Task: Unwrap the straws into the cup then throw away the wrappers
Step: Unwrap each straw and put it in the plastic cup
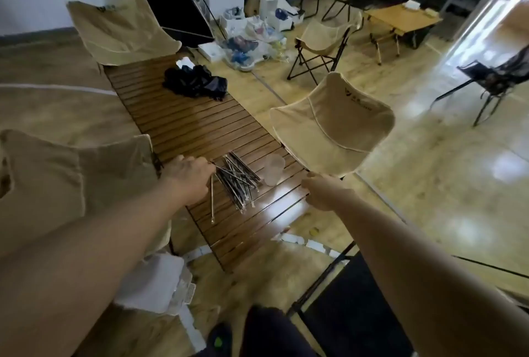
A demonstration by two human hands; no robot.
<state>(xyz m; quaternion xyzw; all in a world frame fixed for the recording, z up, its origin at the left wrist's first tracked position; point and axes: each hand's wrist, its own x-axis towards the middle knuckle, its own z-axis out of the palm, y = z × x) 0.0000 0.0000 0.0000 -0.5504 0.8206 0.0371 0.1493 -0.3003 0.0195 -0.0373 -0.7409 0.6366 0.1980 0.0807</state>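
Observation:
A pile of wrapped straws (239, 182) lies on the near part of the slatted wooden table (183, 124). Just right of the pile stands a clear plastic cup (274, 169), upright and apparently empty. My left hand (189, 179) is at the pile's left edge, fingertips pinching the end of a wrapped straw. One single wrapped straw (212, 202) runs from under that hand toward me. My right hand (323, 190) hovers by the table's right edge, near the cup, fingers loosely curled and holding nothing.
A crumpled black bag (196, 81) lies at the table's far end. Beige folding chairs stand at the left (57, 179), right (335, 124) and far end (120, 33). White boxes (154, 282) sit on the floor by my left arm. Clutter covers the floor beyond.

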